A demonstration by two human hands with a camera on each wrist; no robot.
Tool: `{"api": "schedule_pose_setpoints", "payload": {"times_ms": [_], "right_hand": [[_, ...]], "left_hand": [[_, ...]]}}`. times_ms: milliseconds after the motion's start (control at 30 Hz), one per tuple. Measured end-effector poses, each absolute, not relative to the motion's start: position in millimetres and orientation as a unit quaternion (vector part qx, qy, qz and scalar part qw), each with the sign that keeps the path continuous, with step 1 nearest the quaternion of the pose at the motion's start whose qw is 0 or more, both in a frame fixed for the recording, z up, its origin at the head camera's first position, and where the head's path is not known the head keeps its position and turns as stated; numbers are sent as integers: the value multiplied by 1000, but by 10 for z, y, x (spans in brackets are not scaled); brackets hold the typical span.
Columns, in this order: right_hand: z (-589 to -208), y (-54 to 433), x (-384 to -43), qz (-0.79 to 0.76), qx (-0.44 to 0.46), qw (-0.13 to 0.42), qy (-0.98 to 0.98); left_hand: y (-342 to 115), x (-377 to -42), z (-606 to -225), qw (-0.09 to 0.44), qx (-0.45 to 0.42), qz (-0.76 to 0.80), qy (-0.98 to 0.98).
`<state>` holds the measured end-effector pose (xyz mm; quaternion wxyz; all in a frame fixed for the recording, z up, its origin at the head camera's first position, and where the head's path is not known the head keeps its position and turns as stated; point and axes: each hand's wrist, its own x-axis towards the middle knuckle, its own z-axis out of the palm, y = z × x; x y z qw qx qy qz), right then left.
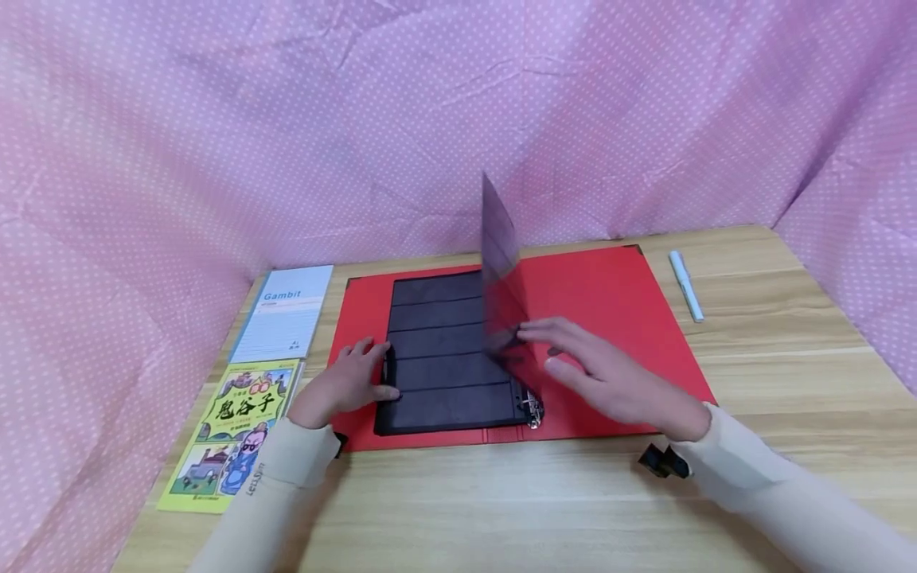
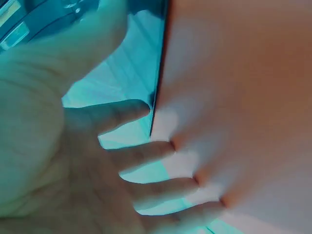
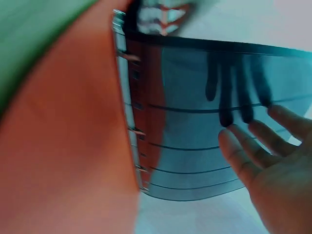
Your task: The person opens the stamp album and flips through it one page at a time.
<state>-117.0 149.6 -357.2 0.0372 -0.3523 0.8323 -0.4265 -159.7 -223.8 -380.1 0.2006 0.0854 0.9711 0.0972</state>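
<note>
A red ring binder (image 1: pixel 595 318) lies spread open on the table, with black pocket pages (image 1: pixel 437 342) stacked on its left side. One dark page (image 1: pixel 501 263) stands upright over the metal rings (image 1: pixel 533 407), its face crossed by strip pockets in the right wrist view. My right hand (image 1: pixel 609 374) is beside that page with fingers extended, fingertips right at its surface. The fingers (image 3: pixel 239 146) are mirrored in the glossy sheet. At the left edge of the stack rests my left hand (image 1: pixel 351 382), fingers spread over the red cover and thumb on the lowest black pocket.
To the left lie a pale notebook (image 1: pixel 282 314) marked Gambit and a yellow-green illustrated book (image 1: pixel 229 438). A light blue pen (image 1: pixel 686 286) is right of the binder. Pink dotted cloth (image 1: pixel 401 119) hangs behind the wooden table (image 1: pixel 501 509).
</note>
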Motion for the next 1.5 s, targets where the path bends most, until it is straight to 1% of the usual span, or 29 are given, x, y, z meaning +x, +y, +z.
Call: {"api": "schedule_pose_setpoints", "payload": {"times_ms": [100,200,267,300,367,533,633,800,900,1000,1167,1367,1500], "right_hand": [[-3667,1442,-1157,-376,-345,73,857],[-3734,1391,-1152,-343,-339,89,871],[-3764,1357,-1152,-327,-335,94,879],[-3775,1341,-1152,-321,-333,96,881],[-3798,1312,-1154,-308,-332,99,886],[-3827,1280,-1154,-286,-339,116,889],[-3819,1302,-1174,-292,-342,135,883],[-3826,1392,-1233,-306,-290,164,892],[-3871,1431,-1263,-300,-257,178,901],[-3911,1441,-1284,-293,-244,185,906],[-3947,1391,-1275,-277,-242,171,914],[-3961,1237,-1248,-261,-218,145,929],[-3971,1115,-1246,-251,-230,129,931]], "left_hand": [[-2327,-1620,-3694,147,99,148,973],[-2368,-1671,-3560,91,111,192,971],[-2355,-1704,-3497,76,115,211,968],[-2334,-1712,-3478,82,114,218,966],[-2272,-1711,-3484,109,108,209,966],[-2052,-1644,-3693,200,83,114,970],[-1943,-1608,-3824,221,61,58,972],[-1838,-1589,-3914,223,34,26,974],[-1817,-1584,-3920,223,35,22,974],[-1814,-1591,-3928,221,40,20,974],[-1830,-1601,-3947,210,47,22,976],[-1904,-1600,-3930,200,55,33,978],[-1992,-1623,-3944,182,70,28,980]]}}
